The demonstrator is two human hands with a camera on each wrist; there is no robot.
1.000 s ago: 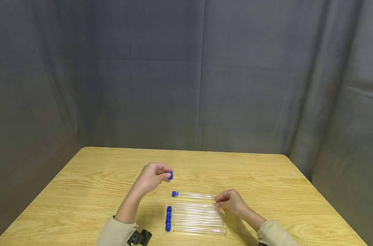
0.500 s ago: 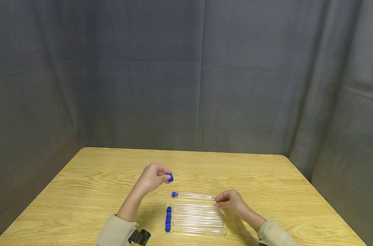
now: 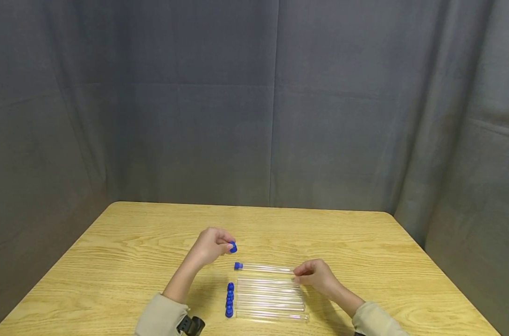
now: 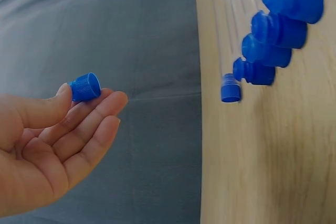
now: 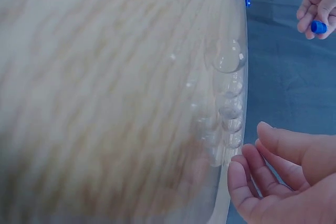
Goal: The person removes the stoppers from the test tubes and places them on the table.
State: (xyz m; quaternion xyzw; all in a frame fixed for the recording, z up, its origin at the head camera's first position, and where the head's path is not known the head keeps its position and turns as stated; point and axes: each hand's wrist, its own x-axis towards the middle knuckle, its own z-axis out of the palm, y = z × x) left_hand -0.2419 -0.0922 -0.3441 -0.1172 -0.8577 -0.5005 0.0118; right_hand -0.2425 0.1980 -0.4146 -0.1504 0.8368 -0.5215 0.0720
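Observation:
My left hand [image 3: 209, 246] pinches a blue ribbed cap [image 4: 85, 87] between thumb and index finger, held up above the table; its open end shows in the left wrist view. Just in front of it lies a clear test tube [image 3: 267, 268] with a blue cap [image 3: 238, 266] in its left end. My right hand [image 3: 317, 276] is at that tube's right end, thumb apart from the fingers in the right wrist view. Whether the fingertips touch the tube cannot be told. Several uncapped clear tubes [image 3: 271, 295] lie side by side, nearer me.
A column of several blue caps [image 3: 230, 298] stands left of the uncapped tubes. All lie on a wood-grain table [image 3: 111, 261]. A grey curtain [image 3: 195, 140] hangs behind and at both sides.
My left hand has come down slightly with the cap, which has tilted a little. My right hand and the tubes have stayed in place.

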